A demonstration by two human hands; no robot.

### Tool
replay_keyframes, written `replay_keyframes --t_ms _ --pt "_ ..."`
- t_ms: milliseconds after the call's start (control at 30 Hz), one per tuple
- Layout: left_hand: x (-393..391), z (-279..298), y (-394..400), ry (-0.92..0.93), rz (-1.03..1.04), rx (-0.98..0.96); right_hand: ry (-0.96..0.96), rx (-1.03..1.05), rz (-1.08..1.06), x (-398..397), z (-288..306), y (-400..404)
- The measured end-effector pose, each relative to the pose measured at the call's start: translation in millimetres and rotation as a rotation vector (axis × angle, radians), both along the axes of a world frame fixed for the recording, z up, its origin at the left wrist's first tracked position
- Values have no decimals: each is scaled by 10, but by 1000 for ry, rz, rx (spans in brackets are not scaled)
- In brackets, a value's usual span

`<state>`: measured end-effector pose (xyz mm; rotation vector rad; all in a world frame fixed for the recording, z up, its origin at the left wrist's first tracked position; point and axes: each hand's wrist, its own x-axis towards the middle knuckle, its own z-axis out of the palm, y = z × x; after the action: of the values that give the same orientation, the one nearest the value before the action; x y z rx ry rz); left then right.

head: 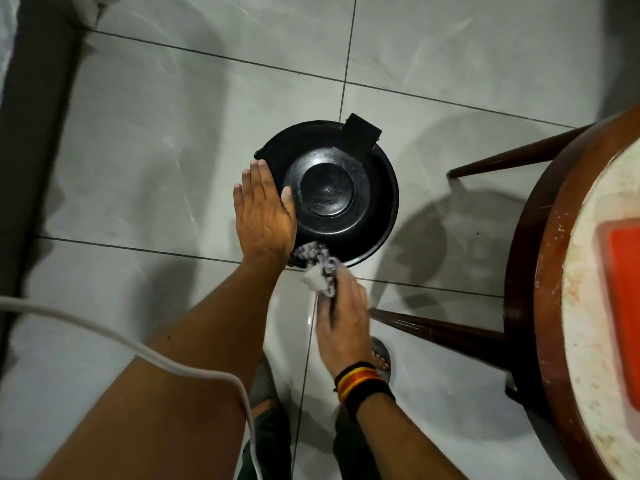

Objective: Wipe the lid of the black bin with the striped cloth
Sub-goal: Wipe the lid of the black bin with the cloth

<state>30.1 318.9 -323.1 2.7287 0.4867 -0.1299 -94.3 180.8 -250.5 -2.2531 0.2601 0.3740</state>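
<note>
**Cloth at the near rim, bare lid ahead**

The black bin (388,216) stands on the tiled floor (156,150), seen from straight above. Its round lid (327,190) has a raised central disc, and a hinge tab (360,135) sits on the far side, pointing away from the person. The striped cloth (317,268) is bunched at the lid's near edge, touching the rim and spilling partly off it toward the person.

The right hand (343,323) is closed around the cloth, fingers curled into the bunched fabric; motion blur makes the exact grip hard to read. A striped wristband (360,381) circles that wrist. The left hand (265,211) lies open and flat, fingers extended together, palm down against the lid's left edge, apparently steadying the bin.

The relation that matters: the unwiped lid lies directly ahead of the right hand, away from the person, with the central disc and hinge tab in line beyond the cloth. The right hand is the one placed to wipe; judging from this, a push forward across the disc would cover the surface, while the left hand blocks part of the left rim.

To the right stands a round wooden table (540,271) with splayed legs, near the bin but apart from it. A white cable (138,348) crosses the lower left.
</note>
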Motion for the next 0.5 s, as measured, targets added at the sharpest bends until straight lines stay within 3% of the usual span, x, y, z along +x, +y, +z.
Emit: replay_keyframes --t_ms 100,167,333,433,500 --pt "-4 -10 -8 -6 -1 7 -182 -39 -91 338 11 -140" --pt "-3 -19 -2 -7 1 6 -250 -100 -38 660 1 -104" --pt "-2 -40 16 -21 -13 20 -43 -459 382 1108 -180 14" --pt "-4 -50 10 -32 -9 17 -58 -383 413 1071 -232 -96" --pt "-3 -44 5 -37 -5 19 -76 -275 243 1018 -236 -211"
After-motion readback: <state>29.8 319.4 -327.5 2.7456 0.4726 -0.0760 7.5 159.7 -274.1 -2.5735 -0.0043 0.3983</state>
